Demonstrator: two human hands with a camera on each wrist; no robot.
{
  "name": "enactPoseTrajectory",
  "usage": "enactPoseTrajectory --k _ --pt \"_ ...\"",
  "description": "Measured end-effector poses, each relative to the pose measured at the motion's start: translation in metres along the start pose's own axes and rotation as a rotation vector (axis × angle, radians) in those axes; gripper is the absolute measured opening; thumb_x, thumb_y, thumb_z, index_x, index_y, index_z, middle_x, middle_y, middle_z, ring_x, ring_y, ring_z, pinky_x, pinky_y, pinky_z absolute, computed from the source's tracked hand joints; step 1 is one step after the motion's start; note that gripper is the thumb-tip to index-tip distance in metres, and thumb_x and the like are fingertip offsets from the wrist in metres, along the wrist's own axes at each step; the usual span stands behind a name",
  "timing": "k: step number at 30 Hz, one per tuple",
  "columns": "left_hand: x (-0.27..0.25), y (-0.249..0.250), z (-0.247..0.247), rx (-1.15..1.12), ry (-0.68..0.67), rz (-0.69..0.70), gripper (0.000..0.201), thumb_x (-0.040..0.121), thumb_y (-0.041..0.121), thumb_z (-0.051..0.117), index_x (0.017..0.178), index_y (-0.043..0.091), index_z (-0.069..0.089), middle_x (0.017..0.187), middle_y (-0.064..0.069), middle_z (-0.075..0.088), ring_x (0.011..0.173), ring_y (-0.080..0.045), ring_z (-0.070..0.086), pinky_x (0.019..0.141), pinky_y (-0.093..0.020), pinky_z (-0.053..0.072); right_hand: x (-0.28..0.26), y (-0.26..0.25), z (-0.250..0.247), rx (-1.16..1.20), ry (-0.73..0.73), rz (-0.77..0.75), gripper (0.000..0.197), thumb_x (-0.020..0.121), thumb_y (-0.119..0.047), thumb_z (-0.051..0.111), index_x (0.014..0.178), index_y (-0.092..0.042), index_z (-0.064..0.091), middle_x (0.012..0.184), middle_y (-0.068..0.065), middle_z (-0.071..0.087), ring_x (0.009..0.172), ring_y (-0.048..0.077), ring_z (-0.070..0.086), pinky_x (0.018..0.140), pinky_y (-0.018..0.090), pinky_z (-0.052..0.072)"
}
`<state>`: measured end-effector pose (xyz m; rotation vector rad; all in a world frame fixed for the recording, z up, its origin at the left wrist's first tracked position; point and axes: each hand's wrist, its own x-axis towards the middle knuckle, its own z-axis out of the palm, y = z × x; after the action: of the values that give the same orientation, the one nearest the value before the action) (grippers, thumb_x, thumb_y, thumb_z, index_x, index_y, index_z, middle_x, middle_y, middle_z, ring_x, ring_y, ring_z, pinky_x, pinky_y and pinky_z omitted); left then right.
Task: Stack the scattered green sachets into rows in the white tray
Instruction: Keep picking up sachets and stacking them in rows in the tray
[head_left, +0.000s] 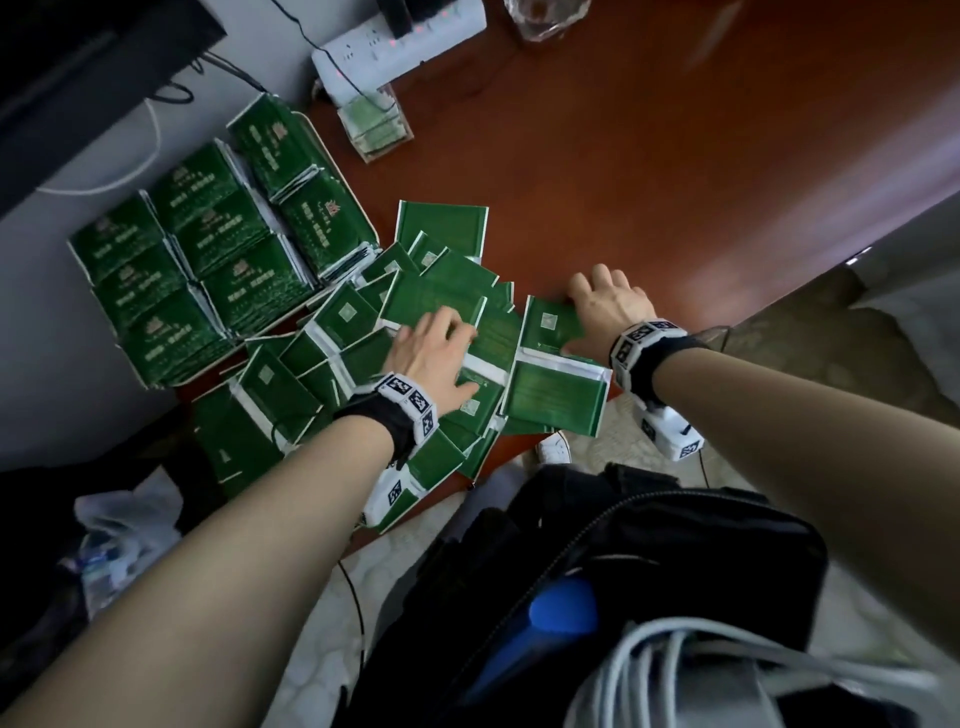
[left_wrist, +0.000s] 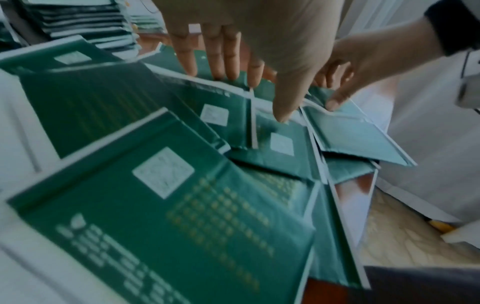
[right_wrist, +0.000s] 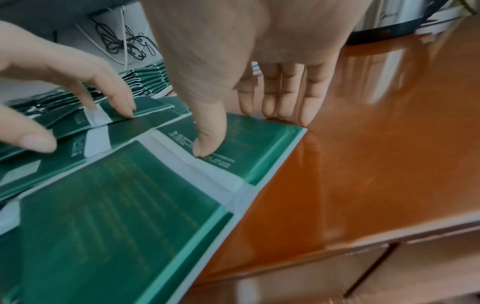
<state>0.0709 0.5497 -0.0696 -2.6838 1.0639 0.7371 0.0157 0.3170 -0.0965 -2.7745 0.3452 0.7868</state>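
Note:
The white tray (head_left: 370, 224) stands at the back left, filled with rows of stacked green sachets (head_left: 208, 249). In front of it, several loose green sachets (head_left: 447, 280) lie overlapped on the brown table. My left hand (head_left: 441, 353) lies flat on the middle of this pile with fingers (left_wrist: 221, 61) spread and thumb (left_wrist: 283, 115) pressing down. My right hand (head_left: 608, 301) rests on the rightmost sachet (right_wrist: 254, 144). Its thumb (right_wrist: 205, 148) presses on top, and its straight fingers (right_wrist: 285, 107) touch the table at the sachet's far edge.
A power strip (head_left: 400, 47), a small clear box (head_left: 376, 124) and a glass (head_left: 545, 18) stand at the back. A kettle (right_wrist: 394, 18) is at the far right. Bare brown table (head_left: 675, 182) stretches right. A black bag (head_left: 649, 571) hangs below me.

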Motion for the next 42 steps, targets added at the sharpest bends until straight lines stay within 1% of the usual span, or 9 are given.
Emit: enactPoseTrajectory --k 5,14,17,22,26,30,33,38,42 --pt "-0.007 0.014 0.021 0.055 -0.091 0.055 0.099 0.072 0.060 0.071 0.150 0.025 0.021 0.161 -0.007 0.004 0.147 -0.033 0.011 0.114 -0.061 0.022 0.001 -0.002 0.005 0.013 0.000 0.024 0.071 0.075 -0.043 0.081 0.127 -0.015 0.040 0.123 0.012 0.046 0.116 0.032 0.045 0.096 0.048 0.042" --pt "-0.011 0.015 0.041 0.125 -0.167 0.071 0.130 0.066 0.038 0.079 0.155 0.021 -0.014 0.158 -0.009 -0.031 0.147 -0.039 -0.020 0.116 -0.065 0.006 0.003 -0.008 0.006 -0.014 -0.010 0.068 0.068 0.077 -0.042 0.080 0.127 -0.014 0.043 0.124 0.011 0.050 0.121 0.031 0.044 0.099 0.048 0.040" --pt "-0.012 0.014 0.042 0.110 -0.147 0.075 0.124 0.070 0.037 0.076 0.155 0.021 -0.012 0.159 -0.009 -0.029 0.147 -0.038 -0.020 0.117 -0.064 0.004 0.002 -0.011 0.005 -0.035 -0.021 0.075 0.066 0.080 -0.042 0.078 0.128 -0.015 0.043 0.124 0.011 0.049 0.121 0.031 0.044 0.098 0.047 0.040" --pt "-0.015 0.011 0.043 0.021 -0.079 0.109 0.094 0.086 0.048 0.057 0.157 0.020 0.003 0.163 -0.008 -0.017 0.149 -0.036 -0.013 0.117 -0.064 0.005 -0.001 -0.012 0.004 -0.059 -0.027 0.084 0.066 0.081 -0.042 0.077 0.132 -0.013 0.045 0.126 0.012 0.050 0.123 0.032 0.043 0.100 0.047 0.039" --pt "-0.016 0.010 0.045 0.074 0.021 0.131 0.073 0.095 0.042 0.041 0.157 0.016 0.011 0.165 -0.008 -0.004 0.152 -0.028 -0.005 0.115 -0.066 0.005 0.001 -0.013 -0.001 -0.071 -0.032 0.087 0.068 0.079 -0.043 0.079 0.130 -0.012 0.047 0.124 0.013 0.053 0.122 0.032 0.045 0.100 0.046 0.039" --pt "-0.011 0.019 0.035 0.094 0.020 0.142 0.061 0.102 0.036 0.032 0.156 0.013 0.016 0.165 -0.008 0.003 0.152 -0.022 0.001 0.118 -0.061 0.001 0.004 -0.006 -0.005 -0.052 -0.039 0.094 0.059 0.080 -0.040 0.079 0.122 -0.011 0.048 0.111 0.011 0.061 0.108 0.029 0.053 0.093 0.044 0.040" --pt "-0.002 0.032 0.022 0.100 0.001 0.154 0.057 0.104 0.035 0.030 0.155 0.013 0.019 0.165 -0.008 0.008 0.152 -0.021 0.007 0.120 -0.057 -0.001 0.007 0.008 -0.013 -0.031 -0.053 0.105 0.057 0.081 -0.038 0.078 0.119 -0.011 0.046 0.098 0.008 0.062 0.093 0.025 0.052 0.090 0.042 0.041" --pt "0.034 0.062 0.008 0.061 0.029 0.148 0.051 0.105 0.018 0.032 0.154 0.015 0.022 0.164 -0.006 0.014 0.151 -0.021 0.010 0.122 -0.052 -0.001 0.025 0.053 -0.035 -0.054 -0.082 0.077 0.059 0.081 -0.039 0.079 0.121 -0.012 0.046 0.102 0.011 0.064 0.098 0.030 0.059 0.090 0.044 0.044" --pt "0.070 0.094 -0.002 -0.010 0.022 0.126 0.066 0.097 0.000 0.043 0.156 0.018 0.020 0.165 -0.004 0.008 0.152 -0.021 0.005 0.123 -0.045 0.002 0.050 0.102 -0.065 -0.095 -0.102 0.012 0.057 0.082 -0.038 0.078 0.125 -0.014 0.049 0.105 0.012 0.064 0.093 0.031 0.058 0.087 0.045 0.047"
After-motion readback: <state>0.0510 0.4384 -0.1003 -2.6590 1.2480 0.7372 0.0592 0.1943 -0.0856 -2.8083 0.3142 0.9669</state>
